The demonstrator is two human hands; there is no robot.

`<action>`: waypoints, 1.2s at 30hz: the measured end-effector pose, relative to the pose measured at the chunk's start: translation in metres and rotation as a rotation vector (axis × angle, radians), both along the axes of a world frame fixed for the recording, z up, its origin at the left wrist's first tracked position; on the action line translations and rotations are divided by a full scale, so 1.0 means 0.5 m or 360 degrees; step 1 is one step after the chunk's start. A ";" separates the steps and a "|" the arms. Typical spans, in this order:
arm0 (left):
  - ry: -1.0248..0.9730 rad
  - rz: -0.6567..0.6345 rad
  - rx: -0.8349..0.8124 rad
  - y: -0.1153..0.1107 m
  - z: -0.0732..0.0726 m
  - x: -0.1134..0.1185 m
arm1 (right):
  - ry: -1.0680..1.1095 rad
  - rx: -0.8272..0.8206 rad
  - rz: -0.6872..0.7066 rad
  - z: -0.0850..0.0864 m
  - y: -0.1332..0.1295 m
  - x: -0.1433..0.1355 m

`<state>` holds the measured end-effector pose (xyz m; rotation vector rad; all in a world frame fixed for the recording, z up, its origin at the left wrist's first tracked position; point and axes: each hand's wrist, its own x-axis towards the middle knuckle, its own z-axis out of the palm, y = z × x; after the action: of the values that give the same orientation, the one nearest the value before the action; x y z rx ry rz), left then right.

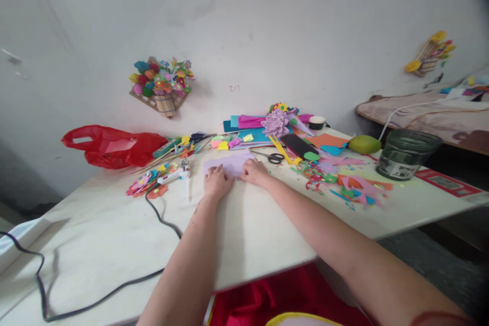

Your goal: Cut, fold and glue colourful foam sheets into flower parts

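A light purple sheet (225, 161) of paper or foam lies on the table in front of me. At its left near part, my left hand (218, 181) presses down with bent fingers and thumb along the edge. My right hand (254, 170) grips the sheet's right near edge, fingers curled and close to the left thumb. Part of the near edge is hidden under my fingers. Just beyond the right hand are black-handled scissors (273, 157). To the left of the left hand lies a white glue gun (173, 175).
Left are a red plastic bag (114, 146), foam flowers (143, 183) and a black cord (164, 221). Right are a dark phone (299, 146), coloured scraps (357, 188), a green mango-like fruit (364, 144) and a glass jar (407, 155). A purple flower (275, 122) stands at the back.
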<state>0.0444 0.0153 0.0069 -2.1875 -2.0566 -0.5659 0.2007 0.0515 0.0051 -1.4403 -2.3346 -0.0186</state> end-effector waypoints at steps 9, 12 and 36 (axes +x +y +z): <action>-0.0029 -0.0032 0.0015 -0.009 0.008 -0.010 | -0.0021 -0.0069 -0.0002 0.008 0.005 0.002; -0.0054 -0.0056 0.0004 -0.009 0.010 -0.010 | -0.0020 -0.0071 0.0005 0.012 0.005 0.012; -0.0057 -0.0010 -0.0149 -0.004 0.008 -0.017 | -0.0031 -0.0156 -0.0005 -0.027 0.004 -0.018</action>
<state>0.0361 0.0132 0.0109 -2.2512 -2.1366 -0.5231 0.1919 0.0538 -0.0083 -1.4958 -2.3788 0.0825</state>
